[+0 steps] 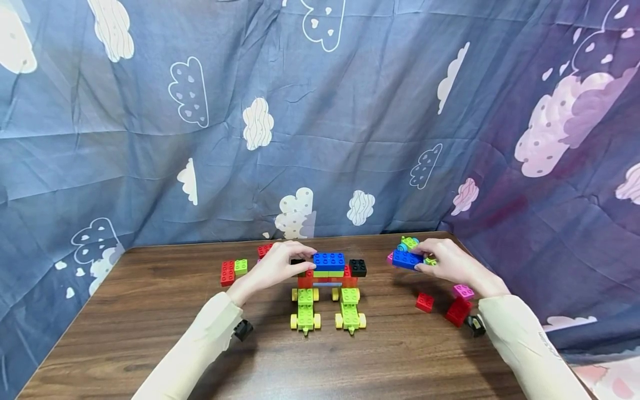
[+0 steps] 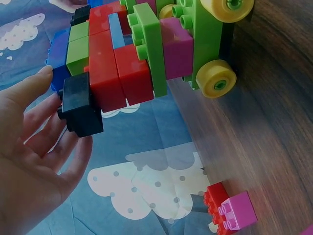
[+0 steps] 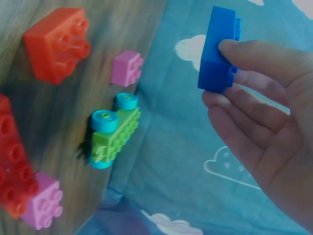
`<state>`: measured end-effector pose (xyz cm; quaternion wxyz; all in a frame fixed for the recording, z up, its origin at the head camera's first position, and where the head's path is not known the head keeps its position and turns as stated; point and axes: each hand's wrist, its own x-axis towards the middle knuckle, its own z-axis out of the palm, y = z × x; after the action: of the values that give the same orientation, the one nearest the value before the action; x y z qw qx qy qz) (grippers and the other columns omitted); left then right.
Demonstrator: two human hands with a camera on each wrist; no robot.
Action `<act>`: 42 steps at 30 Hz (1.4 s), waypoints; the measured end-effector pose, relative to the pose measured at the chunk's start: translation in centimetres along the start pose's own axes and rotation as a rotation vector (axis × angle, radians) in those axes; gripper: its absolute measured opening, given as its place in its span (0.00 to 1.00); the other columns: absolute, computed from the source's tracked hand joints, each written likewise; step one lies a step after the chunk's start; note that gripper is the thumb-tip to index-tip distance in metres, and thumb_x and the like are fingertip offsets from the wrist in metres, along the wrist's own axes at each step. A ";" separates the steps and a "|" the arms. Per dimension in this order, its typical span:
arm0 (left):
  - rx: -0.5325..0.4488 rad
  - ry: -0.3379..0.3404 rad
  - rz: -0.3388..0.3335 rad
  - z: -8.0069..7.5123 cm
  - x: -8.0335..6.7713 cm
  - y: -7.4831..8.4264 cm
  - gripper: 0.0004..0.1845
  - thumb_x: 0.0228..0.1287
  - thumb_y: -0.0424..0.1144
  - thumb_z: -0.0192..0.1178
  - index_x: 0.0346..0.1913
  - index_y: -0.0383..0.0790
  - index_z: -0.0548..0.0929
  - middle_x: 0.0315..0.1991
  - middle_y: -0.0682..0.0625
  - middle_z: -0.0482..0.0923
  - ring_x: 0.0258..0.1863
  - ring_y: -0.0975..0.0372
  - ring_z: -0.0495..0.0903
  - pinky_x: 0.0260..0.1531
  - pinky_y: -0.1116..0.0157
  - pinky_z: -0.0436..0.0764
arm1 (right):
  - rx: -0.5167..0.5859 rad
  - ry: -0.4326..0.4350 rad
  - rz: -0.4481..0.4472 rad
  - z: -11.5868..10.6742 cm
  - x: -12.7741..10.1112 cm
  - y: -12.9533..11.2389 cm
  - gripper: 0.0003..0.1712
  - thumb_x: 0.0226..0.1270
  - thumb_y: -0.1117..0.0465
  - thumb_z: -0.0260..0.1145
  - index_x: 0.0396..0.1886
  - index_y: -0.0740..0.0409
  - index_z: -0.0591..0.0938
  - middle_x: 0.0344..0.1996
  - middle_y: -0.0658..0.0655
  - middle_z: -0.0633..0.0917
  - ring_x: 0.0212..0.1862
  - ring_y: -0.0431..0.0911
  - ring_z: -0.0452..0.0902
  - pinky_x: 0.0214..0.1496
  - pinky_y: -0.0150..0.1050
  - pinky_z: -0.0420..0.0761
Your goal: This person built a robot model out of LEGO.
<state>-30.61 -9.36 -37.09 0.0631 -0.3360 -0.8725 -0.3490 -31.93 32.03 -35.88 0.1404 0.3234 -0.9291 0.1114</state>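
In the middle of the table stands a toy-brick build: two lime wheeled bases (image 1: 305, 315) below, red bricks (image 2: 106, 73) across them, lime bricks above and a blue brick (image 1: 328, 261) on top. Black bricks (image 1: 357, 267) jut out at both sides. My left hand (image 1: 281, 264) pinches the left end of that top brick, thumb on the near side and fingers beyond, beside the left black brick (image 2: 82, 105). Off to the right, my right hand (image 1: 442, 259) grips a second blue brick (image 3: 215, 51) between thumb and fingers, raised above the table, studs facing the palm in the wrist view.
Behind the right hand lies a lime wheeled base with blue wheels (image 3: 115, 132). Red bricks (image 1: 424, 302), a pink brick (image 1: 463, 291) and a black piece (image 1: 475, 326) lie near the right forearm. At left are red (image 1: 227, 273), lime (image 1: 241, 266) and black (image 1: 243, 330) bricks. A cloud-patterned curtain (image 1: 320, 139) hangs behind.
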 end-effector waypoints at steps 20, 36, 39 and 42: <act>0.026 0.005 -0.001 0.1 0.0 0.0 0.17 0.65 0.45 0.66 0.54 0.42 0.85 0.48 0.50 0.87 0.46 0.61 0.84 0.49 0.61 0.83 | 0.017 0.067 -0.135 -1.7 2.4 -4.9 0.17 0.55 0.63 0.76 0.46 0.57 0.86 0.37 0.50 0.87 0.36 0.37 0.78 0.40 0.38 0.82; 0.039 0.015 0.013 0.1 0.0 0.0 0.17 0.65 0.45 0.65 0.53 0.42 0.85 0.47 0.50 0.87 0.46 0.60 0.84 0.49 0.60 0.83 | 0.070 0.045 -0.174 -2.2 4.5 -7.7 0.16 0.57 0.63 0.74 0.47 0.57 0.86 0.34 0.49 0.84 0.35 0.36 0.75 0.36 0.32 0.79; 0.034 0.010 0.004 0.1 -0.1 0.0 0.17 0.66 0.45 0.65 0.54 0.42 0.85 0.47 0.50 0.87 0.47 0.60 0.84 0.50 0.60 0.83 | 0.070 0.036 -0.175 -2.3 5.0 -8.2 0.16 0.58 0.62 0.74 0.47 0.57 0.86 0.36 0.49 0.85 0.36 0.36 0.76 0.38 0.33 0.80; 0.029 0.008 0.004 0.2 -0.1 -0.1 0.17 0.65 0.45 0.65 0.54 0.42 0.85 0.47 0.50 0.87 0.47 0.60 0.84 0.50 0.59 0.83 | 0.076 0.028 -0.177 -2.3 5.4 -8.8 0.16 0.58 0.61 0.73 0.48 0.56 0.86 0.37 0.49 0.86 0.36 0.37 0.76 0.39 0.33 0.80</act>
<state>-30.55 -9.34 -37.27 0.0719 -0.3353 -0.8766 -0.3377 -29.98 22.93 -30.89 0.1504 0.4077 -0.8900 0.1380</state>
